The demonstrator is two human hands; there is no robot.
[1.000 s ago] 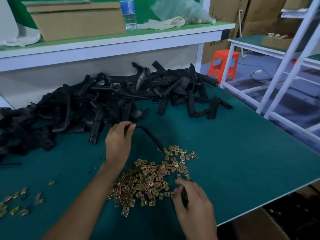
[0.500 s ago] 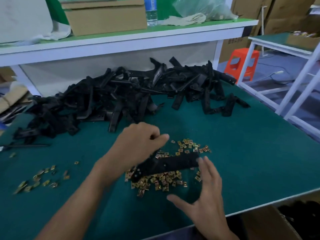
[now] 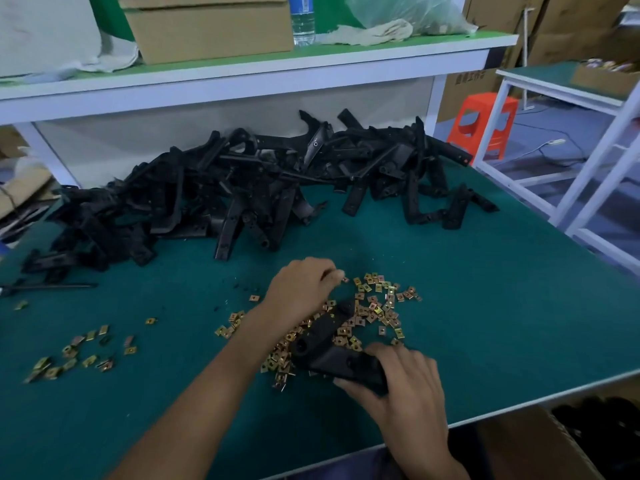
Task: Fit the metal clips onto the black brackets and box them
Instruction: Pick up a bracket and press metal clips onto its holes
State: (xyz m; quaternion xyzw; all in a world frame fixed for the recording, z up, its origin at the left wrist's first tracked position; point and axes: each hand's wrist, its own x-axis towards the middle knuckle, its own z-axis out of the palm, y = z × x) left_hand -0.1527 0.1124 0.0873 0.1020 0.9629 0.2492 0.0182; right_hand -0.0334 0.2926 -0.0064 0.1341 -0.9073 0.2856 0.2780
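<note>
A black bracket (image 3: pixel 327 353) is gripped at its near end by the right hand (image 3: pixel 405 382), with fingers curled over it, and lies across the metal clips (image 3: pixel 375 308). The left hand (image 3: pixel 304 285) is held curled at the pile's far edge. Whether a clip is pinched cannot be told.

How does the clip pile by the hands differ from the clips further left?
The near clip pile is large and dense; the left clips are few and scattered. The near clip pile has a black bracket over it, gripped by the right hand; the left clips lie untouched. Both are gold-coloured clips on the green table.
</note>
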